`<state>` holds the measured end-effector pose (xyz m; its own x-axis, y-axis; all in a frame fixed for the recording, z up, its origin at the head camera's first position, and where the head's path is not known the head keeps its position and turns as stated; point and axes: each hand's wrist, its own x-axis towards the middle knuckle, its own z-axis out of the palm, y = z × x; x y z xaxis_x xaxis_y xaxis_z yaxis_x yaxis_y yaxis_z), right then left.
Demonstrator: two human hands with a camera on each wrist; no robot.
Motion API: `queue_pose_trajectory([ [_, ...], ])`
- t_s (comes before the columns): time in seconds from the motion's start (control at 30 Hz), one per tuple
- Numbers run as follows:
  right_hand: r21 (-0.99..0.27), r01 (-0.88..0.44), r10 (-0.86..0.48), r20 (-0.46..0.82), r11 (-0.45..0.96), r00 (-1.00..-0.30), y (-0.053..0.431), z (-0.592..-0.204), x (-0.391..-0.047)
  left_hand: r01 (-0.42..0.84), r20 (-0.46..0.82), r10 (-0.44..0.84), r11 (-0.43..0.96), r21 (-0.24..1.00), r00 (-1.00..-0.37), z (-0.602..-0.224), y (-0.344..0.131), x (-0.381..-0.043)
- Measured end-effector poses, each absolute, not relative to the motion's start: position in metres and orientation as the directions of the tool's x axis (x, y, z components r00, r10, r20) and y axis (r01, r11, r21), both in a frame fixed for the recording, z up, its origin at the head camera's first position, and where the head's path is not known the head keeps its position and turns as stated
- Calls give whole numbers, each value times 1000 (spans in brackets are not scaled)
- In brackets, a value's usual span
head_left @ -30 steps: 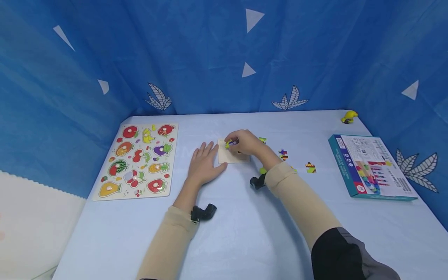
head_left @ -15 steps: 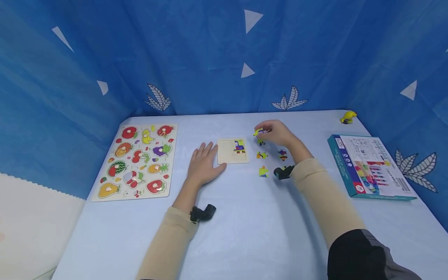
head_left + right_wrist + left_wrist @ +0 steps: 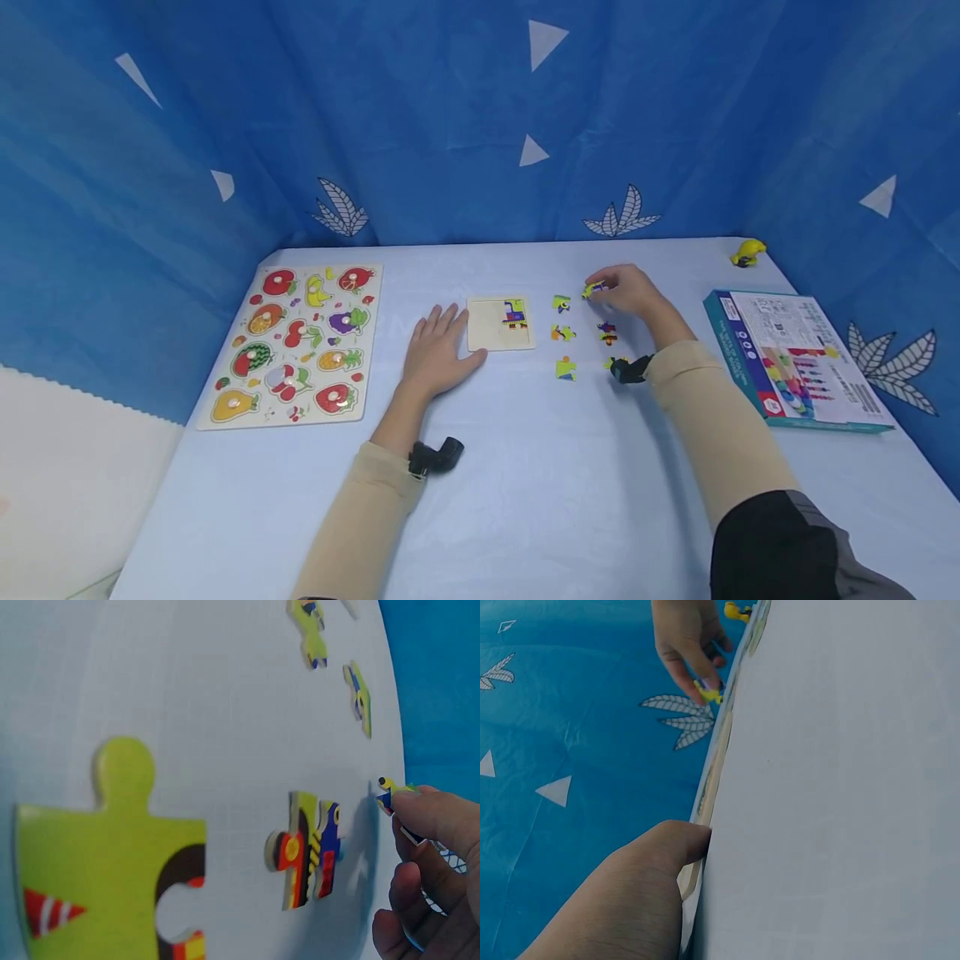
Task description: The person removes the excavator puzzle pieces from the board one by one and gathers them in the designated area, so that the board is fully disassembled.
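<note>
My right hand (image 3: 630,290) pinches a yellow-green and purple jigsaw piece (image 3: 592,290) between thumb and fingers, low over the back of the table. In the right wrist view, that held piece (image 3: 385,798) sticks out past the thumb tip. My left hand (image 3: 437,358) lies with its fingers extended beside a small wooden puzzle tray (image 3: 485,327), thumb at its lower left corner. Joined pieces (image 3: 514,314) with a purple and red picture fill the tray's upper right part. Loose jigsaw pieces lie between tray and right hand, among them a green one (image 3: 566,368) and a red-purple one (image 3: 607,333).
A fruit peg puzzle board (image 3: 292,346) lies at the left of the white-covered table. On the right is a flat teal-edged box (image 3: 798,358), with a small yellow toy (image 3: 747,252) at the back corner. A blue curtain (image 3: 450,125) hangs behind.
The right hand has moved from over the tray to the right, past the left column of loose pieces, still pinching the jigsaw piece. The left hand has stayed in place.
</note>
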<state>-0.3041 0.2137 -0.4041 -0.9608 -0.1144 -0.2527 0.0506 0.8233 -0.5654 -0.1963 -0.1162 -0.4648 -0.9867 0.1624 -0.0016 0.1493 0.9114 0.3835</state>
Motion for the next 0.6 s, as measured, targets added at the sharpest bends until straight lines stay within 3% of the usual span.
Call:
queue_pose_trajectory([
  [0.6,-430,5,-116,-254,903,-960,218,-409,-300,142,-15,161,910,390,-987,-462,-116,-195],
])
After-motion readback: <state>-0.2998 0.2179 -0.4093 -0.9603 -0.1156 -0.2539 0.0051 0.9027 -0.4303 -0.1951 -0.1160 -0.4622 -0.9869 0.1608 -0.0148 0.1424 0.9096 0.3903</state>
